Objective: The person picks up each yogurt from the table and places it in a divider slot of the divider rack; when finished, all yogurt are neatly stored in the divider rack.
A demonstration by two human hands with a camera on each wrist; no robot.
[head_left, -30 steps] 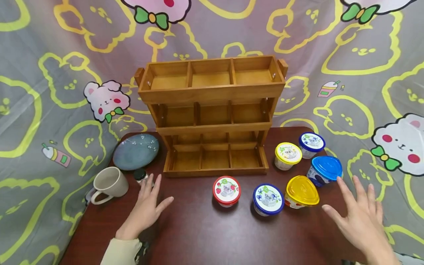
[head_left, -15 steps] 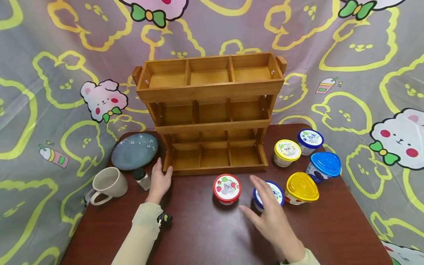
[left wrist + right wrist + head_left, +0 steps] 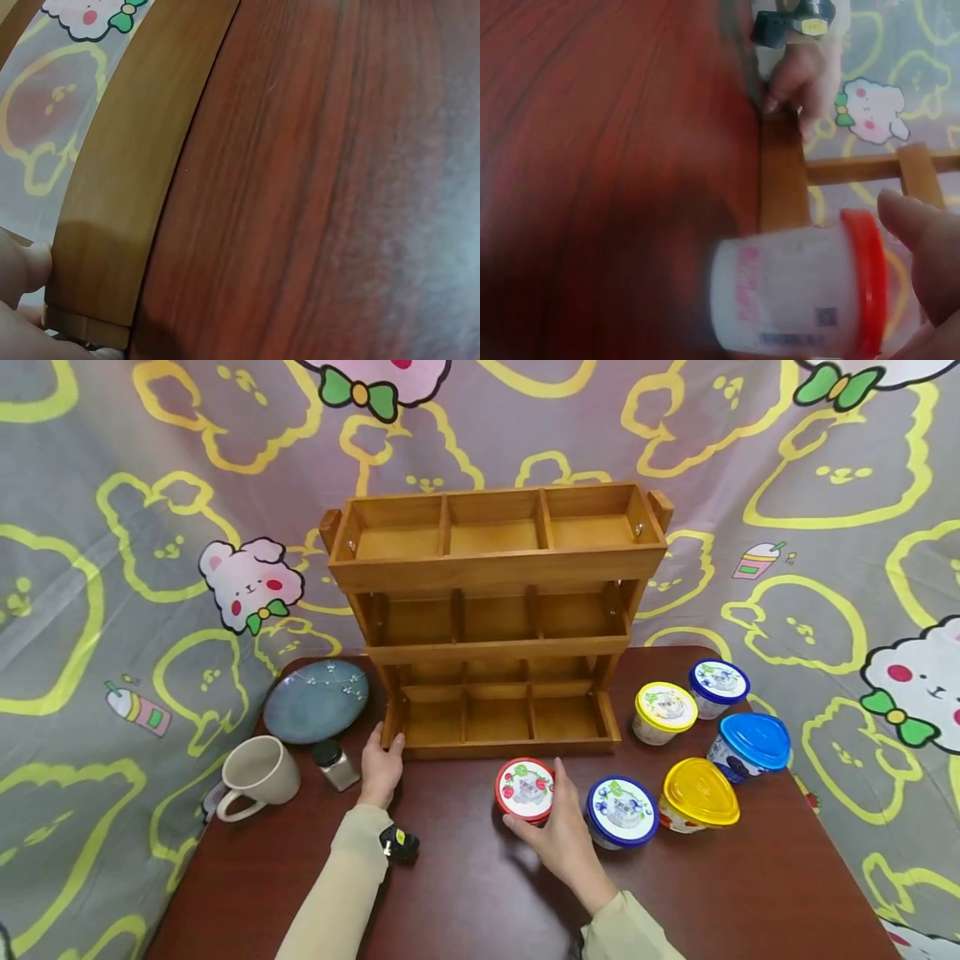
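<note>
A three-tier wooden rack (image 3: 487,652) with divided compartments stands at the table's back. My left hand (image 3: 381,768) grips its lower left corner; up close in the left wrist view, the thumb and fingers (image 3: 26,262) lie around the board's end. My right hand (image 3: 558,839) reaches over a red-lidded tub (image 3: 521,787) with strawberries on its lid. Thumb and index finger spread on either side of the lid, the thumb extended. In the right wrist view the tub's white side (image 3: 787,292) shows, with the thumb (image 3: 904,217) near its red lid.
Right of the red-lidded tub stand a blue-lidded tub (image 3: 622,810), a yellow-lidded tub (image 3: 699,793), a bright-blue-lidded tub (image 3: 753,743) and others behind. Leftward are a mug (image 3: 262,768), a small black-capped jar (image 3: 335,766) and a blue-grey plate (image 3: 315,702).
My left hand has gone from beside the jar to the rack's lower left corner. My right hand has swung left from the far right, past the blue-lidded tub, to the red-lidded tub.
</note>
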